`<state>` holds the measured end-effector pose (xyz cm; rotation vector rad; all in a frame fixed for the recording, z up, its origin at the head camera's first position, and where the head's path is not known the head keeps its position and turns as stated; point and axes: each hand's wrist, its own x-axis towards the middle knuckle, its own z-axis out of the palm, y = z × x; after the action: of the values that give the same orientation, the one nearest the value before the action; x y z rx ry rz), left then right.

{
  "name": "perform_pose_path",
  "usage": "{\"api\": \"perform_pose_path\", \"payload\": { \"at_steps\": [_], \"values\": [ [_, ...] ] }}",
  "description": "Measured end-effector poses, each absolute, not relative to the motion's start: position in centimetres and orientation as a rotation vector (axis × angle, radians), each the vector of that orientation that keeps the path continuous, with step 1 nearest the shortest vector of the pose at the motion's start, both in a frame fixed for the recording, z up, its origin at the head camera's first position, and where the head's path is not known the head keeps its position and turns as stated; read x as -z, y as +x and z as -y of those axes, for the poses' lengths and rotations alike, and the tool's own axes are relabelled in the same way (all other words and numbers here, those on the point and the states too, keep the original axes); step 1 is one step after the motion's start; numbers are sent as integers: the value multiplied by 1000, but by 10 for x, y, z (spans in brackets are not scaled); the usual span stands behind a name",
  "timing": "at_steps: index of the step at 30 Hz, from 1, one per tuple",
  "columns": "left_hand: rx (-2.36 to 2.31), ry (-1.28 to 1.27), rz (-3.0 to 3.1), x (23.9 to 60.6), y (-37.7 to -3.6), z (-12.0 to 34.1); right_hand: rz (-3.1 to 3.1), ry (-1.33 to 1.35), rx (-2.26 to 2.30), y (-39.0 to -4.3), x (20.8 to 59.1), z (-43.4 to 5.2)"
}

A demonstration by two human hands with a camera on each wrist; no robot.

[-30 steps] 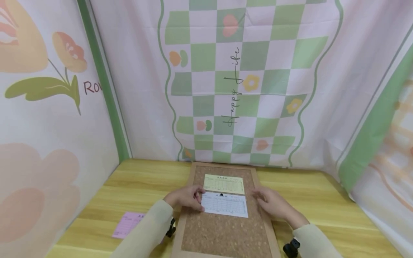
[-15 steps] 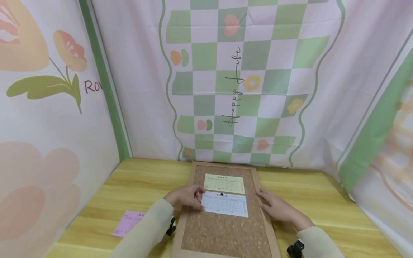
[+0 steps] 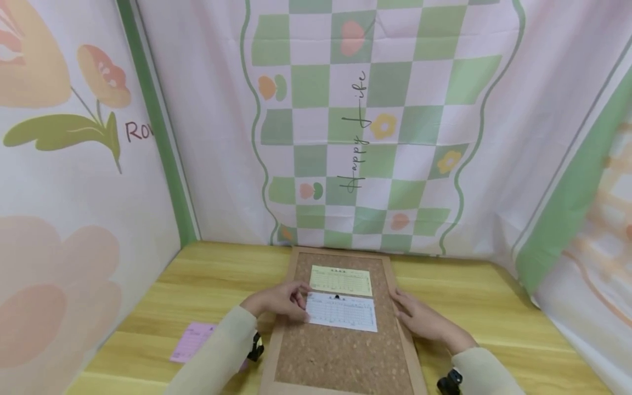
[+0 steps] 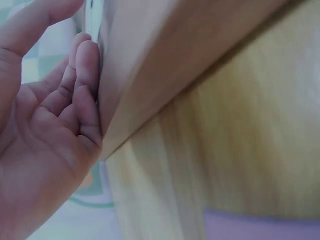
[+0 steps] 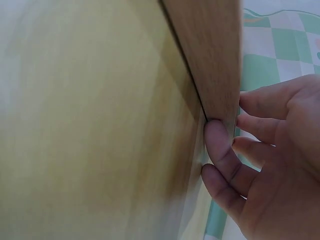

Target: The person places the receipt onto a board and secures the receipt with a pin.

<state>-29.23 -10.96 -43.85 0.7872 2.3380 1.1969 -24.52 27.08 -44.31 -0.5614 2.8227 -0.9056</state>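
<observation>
A cork board (image 3: pixel 345 362) in a wooden frame lies flat on the table. A yellow slip (image 3: pixel 340 281) sits near its far end, and a white slip (image 3: pixel 342 315) with a black pin (image 3: pixel 337 298) at its top edge lies just below. My left hand (image 3: pixel 276 300) rests on the left frame rail, its fingertips at the white slip's left edge. In the left wrist view my left hand (image 4: pixel 50 125) lays loosely bent fingers against the frame (image 4: pixel 150 65). My right hand (image 3: pixel 417 318) lies along the right rail. Its fingers (image 5: pixel 225 150) touch the frame's side (image 5: pixel 210 50).
A pink slip (image 3: pixel 190 343) lies on the wooden table (image 3: pixel 217 285) left of the board, and shows as the pink slip (image 4: pixel 260 225) in the left wrist view. Printed cloth walls close in the back and both sides.
My right hand has slid a little right and nearer, from over the cork to the right frame rail. The left hand and both slips have stayed put.
</observation>
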Motion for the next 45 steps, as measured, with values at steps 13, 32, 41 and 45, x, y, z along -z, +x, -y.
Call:
{"api": "perform_pose_path", "payload": {
  "at_steps": [13,32,41,45],
  "values": [
    [-1170,854,-2360,425,-282,161,-2817,-563,905,-247,441,-267],
    [-1070,821,-2456,416,-249,231,-2834,-555,905,-242,441,-267],
    [-1001,757,-2594,427,-235,265,-2828,-524,922,-241,445,-269],
    [-949,693,-2660,432,-231,280,-2821,-522,915,-239,445,-270]
  ]
}}
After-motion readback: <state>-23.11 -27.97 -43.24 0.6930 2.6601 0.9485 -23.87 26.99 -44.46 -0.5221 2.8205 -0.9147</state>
